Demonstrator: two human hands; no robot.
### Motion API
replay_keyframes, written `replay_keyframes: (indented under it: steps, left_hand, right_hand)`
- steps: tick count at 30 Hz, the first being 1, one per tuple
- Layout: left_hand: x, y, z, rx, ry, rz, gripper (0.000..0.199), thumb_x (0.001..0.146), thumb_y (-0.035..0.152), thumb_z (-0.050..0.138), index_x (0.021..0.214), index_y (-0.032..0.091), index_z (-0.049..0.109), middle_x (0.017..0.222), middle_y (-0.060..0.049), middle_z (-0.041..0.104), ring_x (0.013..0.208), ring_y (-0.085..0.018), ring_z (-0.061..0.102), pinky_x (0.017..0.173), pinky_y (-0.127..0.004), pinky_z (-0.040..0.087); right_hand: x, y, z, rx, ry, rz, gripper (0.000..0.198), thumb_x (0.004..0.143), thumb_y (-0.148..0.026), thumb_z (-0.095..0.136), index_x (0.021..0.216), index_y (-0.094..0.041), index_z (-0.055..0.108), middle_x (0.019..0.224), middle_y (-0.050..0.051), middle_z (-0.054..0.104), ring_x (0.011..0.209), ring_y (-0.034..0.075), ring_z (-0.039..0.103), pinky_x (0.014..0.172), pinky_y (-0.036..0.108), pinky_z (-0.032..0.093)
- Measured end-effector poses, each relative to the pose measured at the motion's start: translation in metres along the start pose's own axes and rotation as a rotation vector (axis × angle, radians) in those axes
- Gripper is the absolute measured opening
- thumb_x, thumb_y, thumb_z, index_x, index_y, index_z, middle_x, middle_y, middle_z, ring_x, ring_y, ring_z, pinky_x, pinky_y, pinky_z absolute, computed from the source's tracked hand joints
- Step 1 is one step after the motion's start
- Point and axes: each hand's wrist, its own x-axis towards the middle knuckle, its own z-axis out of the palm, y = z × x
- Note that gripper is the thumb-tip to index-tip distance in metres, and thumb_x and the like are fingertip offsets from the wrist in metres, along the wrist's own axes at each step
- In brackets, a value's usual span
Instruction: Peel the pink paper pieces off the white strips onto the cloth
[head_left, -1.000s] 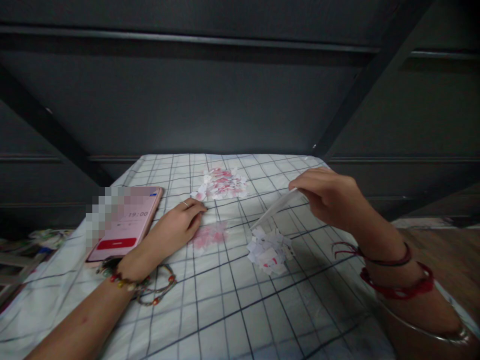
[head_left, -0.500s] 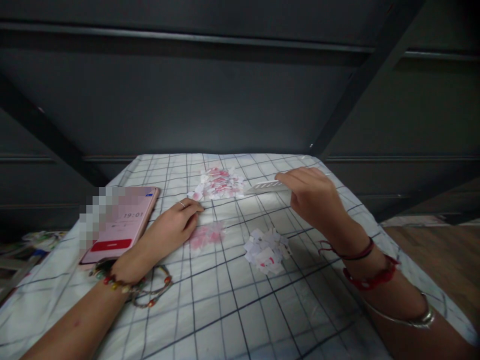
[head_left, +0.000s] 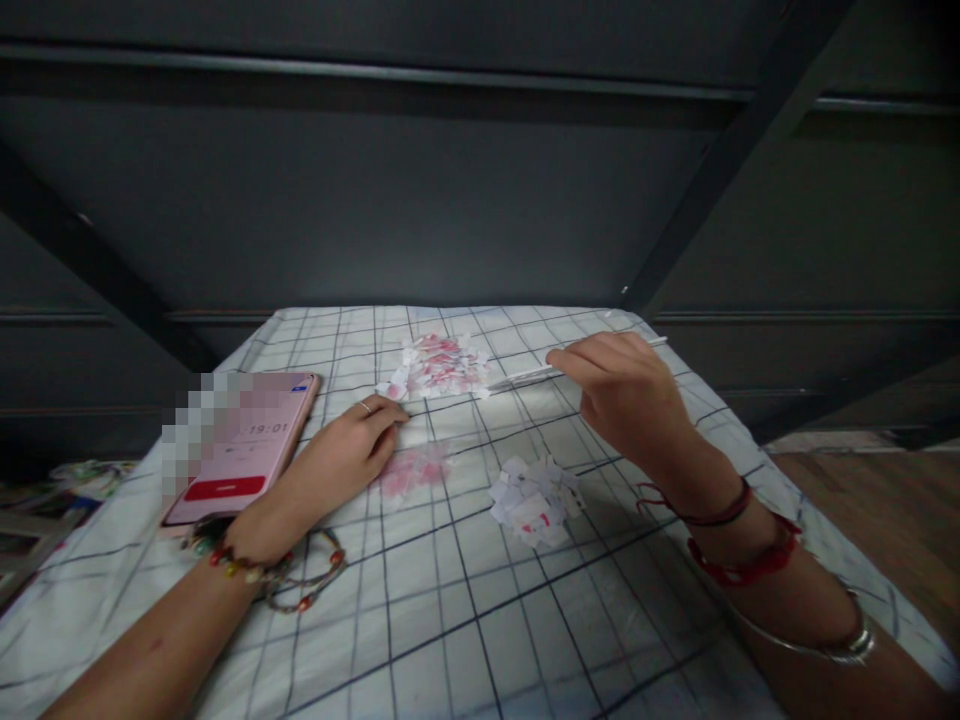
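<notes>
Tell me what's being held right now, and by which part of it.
The right hand holds a thin white tool around its middle, with an end showing on either side. The left hand shows nothing in its grip.

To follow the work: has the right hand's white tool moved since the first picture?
Yes: judged against the white paper heap, the white tool went forward, its tip now beside the far pinkish heap.
</notes>
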Motion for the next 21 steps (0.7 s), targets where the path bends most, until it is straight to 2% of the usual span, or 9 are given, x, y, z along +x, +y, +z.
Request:
replay_keyframes:
  steps: [5,11,16,21]
  left_hand:
    - [-0.0001,-0.0009,0.0007,-0.002,-0.001,0.0,0.037,0.089,0.027,0.032,0.106,0.014,0.061,0.113,-0.012,0.06,0.108,-0.023,0.056,0.103,-0.04,0.042]
    - [-0.0004,-0.0022,0.0018,-0.001,-0.002,0.002,0.036,0.088,0.028,0.032,0.106,0.014,0.061,0.113,-0.011,0.06,0.108,-0.022,0.057,0.102,-0.039,0.042]
    - [0.0,-0.002,0.0017,0.002,-0.006,0.001,0.037,0.088,0.026,0.032,0.107,0.012,0.061,0.113,-0.013,0.06,0.108,-0.023,0.056,0.102,-0.041,0.042]
    - [-0.0002,-0.0021,0.0009,0.019,-0.023,-0.002,0.038,0.088,0.026,0.031,0.108,0.011,0.061,0.113,-0.013,0.059,0.108,-0.023,0.056,0.102,-0.04,0.042]
  right_hand:
    - [0.0006,-0.0006,-0.0028,0.009,0.0,-0.047,0.036,0.068,0.005,0.038,0.078,-0.017,0.064,0.07,0.004,0.062,0.07,0.018,0.05,0.068,0.031,0.034]
    - [0.0005,0.0001,-0.0049,0.028,0.029,-0.009,0.036,0.067,0.005,0.038,0.078,-0.018,0.064,0.071,0.004,0.062,0.072,0.018,0.051,0.068,0.031,0.035]
    - [0.0004,0.0003,-0.0038,0.058,0.022,-0.07,0.036,0.067,0.005,0.038,0.078,-0.017,0.064,0.07,0.004,0.063,0.07,0.018,0.051,0.067,0.031,0.036]
    - [-0.0002,0.0015,-0.0044,0.102,0.102,-0.045,0.035,0.066,0.005,0.038,0.078,-0.016,0.064,0.069,0.004,0.063,0.07,0.018,0.052,0.068,0.031,0.037]
